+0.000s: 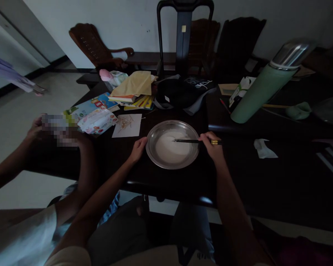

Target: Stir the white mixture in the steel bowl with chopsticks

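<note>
Silvery metal formed the shallow bowl (172, 126) near the centre of the frame, standing on the dark, glossy surface (161, 179) with a milky white liquid (172, 151) in its bottom; at its left rim the person's left hand (139, 149) had its fingers closed on the edge; on the opposite side the right hand (213, 145) gripped black chopsticks (188, 140) with gold-coloured bands, its fingers wrapped round their thick end, while the thin tips reached leftward into the liquid, just about the middle of the bowl; left of centre, near the left hand, lay a white sheet (136, 130) bearing a loose scatter of thin pale sticks (125, 122); beside it, further left, sat a floral-patterned packet (98, 122), partly over a blue printed book (90, 105); in the upper middle a stack of books (130, 99) rose next to a black bag (180, 92); at the upper right a green flask (262, 92) with a steel cap stood on the surface, and a crumpled white tissue (265, 149) lay right of the right hand; at the left edge another person's forearms (87, 159) extended toward a pixelated patch, so I could not tell what those fingers did.
</note>
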Available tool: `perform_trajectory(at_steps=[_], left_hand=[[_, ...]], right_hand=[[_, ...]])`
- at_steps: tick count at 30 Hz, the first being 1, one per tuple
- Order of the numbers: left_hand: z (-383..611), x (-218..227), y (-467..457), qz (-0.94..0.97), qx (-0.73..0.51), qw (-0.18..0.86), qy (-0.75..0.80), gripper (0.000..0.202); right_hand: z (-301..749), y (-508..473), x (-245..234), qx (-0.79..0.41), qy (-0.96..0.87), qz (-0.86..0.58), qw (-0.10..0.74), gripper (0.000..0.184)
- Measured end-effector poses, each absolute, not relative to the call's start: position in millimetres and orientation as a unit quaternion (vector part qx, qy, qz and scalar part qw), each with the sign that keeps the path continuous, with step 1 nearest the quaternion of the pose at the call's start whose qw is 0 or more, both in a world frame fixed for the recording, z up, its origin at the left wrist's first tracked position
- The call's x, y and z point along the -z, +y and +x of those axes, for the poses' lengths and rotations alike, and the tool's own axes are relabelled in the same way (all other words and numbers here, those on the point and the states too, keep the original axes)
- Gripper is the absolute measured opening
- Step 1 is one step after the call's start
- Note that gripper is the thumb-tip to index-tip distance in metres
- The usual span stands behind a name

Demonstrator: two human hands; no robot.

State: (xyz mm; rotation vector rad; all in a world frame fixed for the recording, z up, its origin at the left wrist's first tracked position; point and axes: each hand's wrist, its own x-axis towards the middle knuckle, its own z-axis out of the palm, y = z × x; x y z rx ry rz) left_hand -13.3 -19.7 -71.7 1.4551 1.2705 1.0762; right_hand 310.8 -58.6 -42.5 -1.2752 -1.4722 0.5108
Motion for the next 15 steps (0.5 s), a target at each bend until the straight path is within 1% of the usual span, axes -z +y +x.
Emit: perform_trajectory(at_steps=[2,4,6,9,11,13,15], left_hand=[[-13,71,-20,0.586,-0.433,0.446,0.519,0.048],[-12,70,-21,0.585,-0.432,0.445,0.523,0.048],[-12,70,-21,0.584,-0.431,0.448,0.521,0.048],[-12,70,-21,0.580,-0.434,0.457,0.516,0.048],[-12,70,-21,0.579,-0.434,0.460,0.514,0.048],[-12,70,-21,0.582,-0.433,0.456,0.516,0.047],[-13,71,-20,0.585,-0.433,0.451,0.517,0.046]], right_hand=[[317,-59,43,-0.223,-0.578,-0.544,0.565,0.038],[318,-60,43,-0.256,-0.575,-0.532,0.566,0.041],[312,-61,42,-0.284,-0.610,-0.513,0.533,0.037],[304,-61,40,-0.279,-0.658,-0.496,0.493,0.026],[306,-60,40,-0.253,-0.645,-0.512,0.508,0.025],[314,-59,42,-0.234,-0.602,-0.540,0.541,0.031],[320,-59,43,-0.244,-0.569,-0.546,0.565,0.038]])
